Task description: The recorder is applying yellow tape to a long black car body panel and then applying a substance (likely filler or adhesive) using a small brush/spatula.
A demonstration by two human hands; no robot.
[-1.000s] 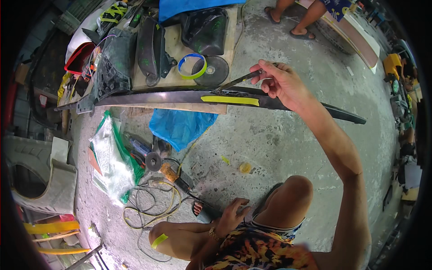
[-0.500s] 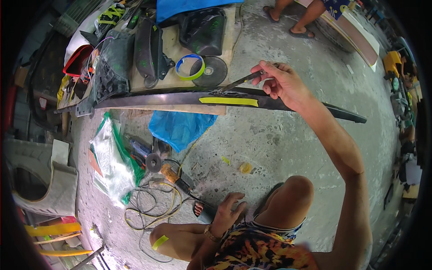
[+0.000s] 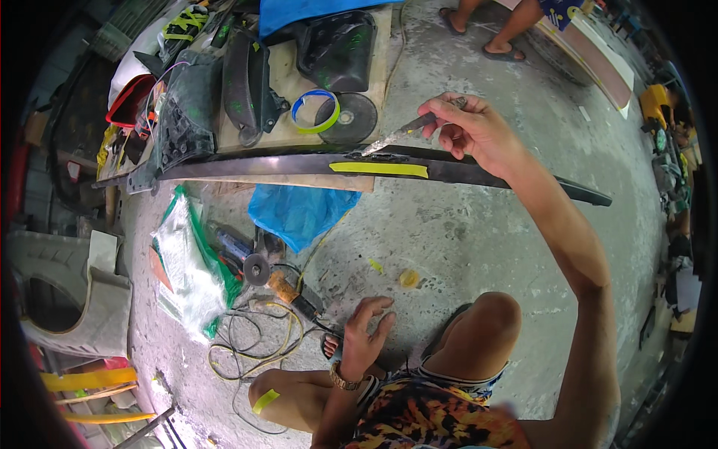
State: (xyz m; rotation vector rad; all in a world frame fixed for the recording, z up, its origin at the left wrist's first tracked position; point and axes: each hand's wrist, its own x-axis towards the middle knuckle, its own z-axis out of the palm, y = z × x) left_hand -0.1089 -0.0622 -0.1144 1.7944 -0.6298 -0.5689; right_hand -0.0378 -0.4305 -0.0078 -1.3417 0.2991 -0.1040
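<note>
My right hand point(image 3: 467, 131) grips a slim tool point(image 3: 404, 133) with a bright, rough-looking blade, its tip at a dark, rough patch on a long black strip-like part point(image 3: 239, 162). A yellow tape strip point(image 3: 378, 169) runs along that part just below the tip. My left hand point(image 3: 365, 333) is low in front of me, between my knees, fingers apart and holding nothing. A blue and yellow tape roll point(image 3: 335, 118) and a dark disc point(image 3: 357, 123) lie behind the long part.
Black molded panels point(image 3: 333, 52) lie on a board point(image 3: 378, 82). An angle grinder point(image 3: 254, 269), cables point(image 3: 217, 370), a blue plastic sheet point(image 3: 295, 209) and clear plastic point(image 3: 187, 254) are on the floor point(image 3: 561, 299). Another person's legs point(image 3: 505, 34) are at upper right.
My left hand has risen and moved slightly forward. My right hand has shifted slightly right, and the tool's blade has turned to show its bright face.
</note>
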